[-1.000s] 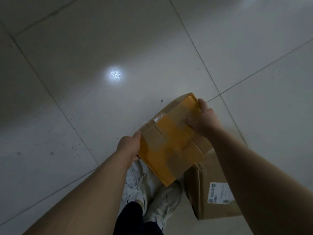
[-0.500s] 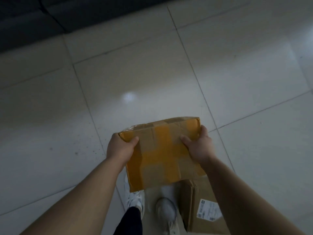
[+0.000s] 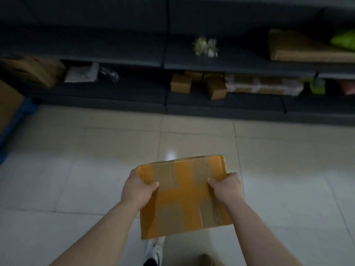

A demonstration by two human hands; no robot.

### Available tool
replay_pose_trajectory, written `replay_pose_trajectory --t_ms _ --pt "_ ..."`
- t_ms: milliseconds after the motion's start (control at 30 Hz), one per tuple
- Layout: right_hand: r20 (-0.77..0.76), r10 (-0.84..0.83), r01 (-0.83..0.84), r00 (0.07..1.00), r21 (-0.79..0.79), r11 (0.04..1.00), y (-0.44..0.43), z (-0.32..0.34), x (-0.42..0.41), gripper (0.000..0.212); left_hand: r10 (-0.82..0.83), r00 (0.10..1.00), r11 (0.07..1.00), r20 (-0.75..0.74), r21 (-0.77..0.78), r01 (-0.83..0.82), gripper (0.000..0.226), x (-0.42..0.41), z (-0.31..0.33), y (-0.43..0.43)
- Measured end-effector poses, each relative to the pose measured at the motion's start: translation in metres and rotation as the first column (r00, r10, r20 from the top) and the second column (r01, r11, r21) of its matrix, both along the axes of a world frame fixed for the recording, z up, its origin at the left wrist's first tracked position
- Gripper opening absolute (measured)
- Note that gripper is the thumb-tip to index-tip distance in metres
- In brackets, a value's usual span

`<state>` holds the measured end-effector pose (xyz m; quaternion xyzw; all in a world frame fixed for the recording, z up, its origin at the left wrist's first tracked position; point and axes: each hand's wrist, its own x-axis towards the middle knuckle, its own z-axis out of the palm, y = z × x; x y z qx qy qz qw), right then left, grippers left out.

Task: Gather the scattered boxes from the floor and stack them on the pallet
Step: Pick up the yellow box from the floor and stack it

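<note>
My left grip [image 3: 137,189] and right grip [image 3: 226,187] hold the flat orange-taped cardboard box [image 3: 184,198] by its sides, lifted but not yet on the blue pallet [image 3: 11,127] at the frame's left edge.

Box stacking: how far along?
Done: a brown box seems to sit on the blue pallet. In hand: left hand and right hand grip a taped box, lifted off the floor. Left: carry it over, stack it; a second box lies near the shoe.
</note>
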<state>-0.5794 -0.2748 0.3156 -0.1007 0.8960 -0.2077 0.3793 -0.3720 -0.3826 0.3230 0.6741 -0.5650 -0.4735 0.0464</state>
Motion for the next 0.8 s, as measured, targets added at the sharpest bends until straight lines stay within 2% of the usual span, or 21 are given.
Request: replay_pose_trajectory --t_ms 200,333,433,500,633,800 --pt "-0.018 0.184 -0.185 0.983 -0.108 0.977 -0.041 0.125 0.080 0.065 0.206 0.978 0.970 -0.008 -0.127 -0.205 0.049 0.096 0.120 -0.007" --pt "-0.026 0.315 -0.315 0.949 -0.151 0.937 -0.064 0.183 0.154 0.068 0.317 0.948 0.928 -0.022 -0.199 -0.315 0.043 0.176 0.186 0.003" --pt "-0.052 0.430 -0.432 0.901 -0.173 0.885 -0.083 0.220 0.218 0.067 0.408 0.913 0.885 -0.023 -0.234 -0.401 0.050 0.243 0.226 0.012" --pt "-0.065 0.501 -0.503 0.863 -0.187 0.844 -0.096 0.240 0.265 0.067 0.479 0.877 0.848 -0.045 -0.234 -0.475 0.058 0.291 0.246 0.016" --pt "-0.076 0.625 -0.624 0.777 -0.226 0.748 -0.125 0.272 0.364 0.064 0.602 0.790 0.755 -0.113 -0.241 -0.610 0.046 0.386 0.279 0.021" --pt "-0.030 0.731 -0.713 0.682 -0.250 0.655 -0.165 0.294 0.500 0.059 0.755 0.651 0.617 -0.080 -0.251 -0.746 0.042 0.516 0.309 0.017"
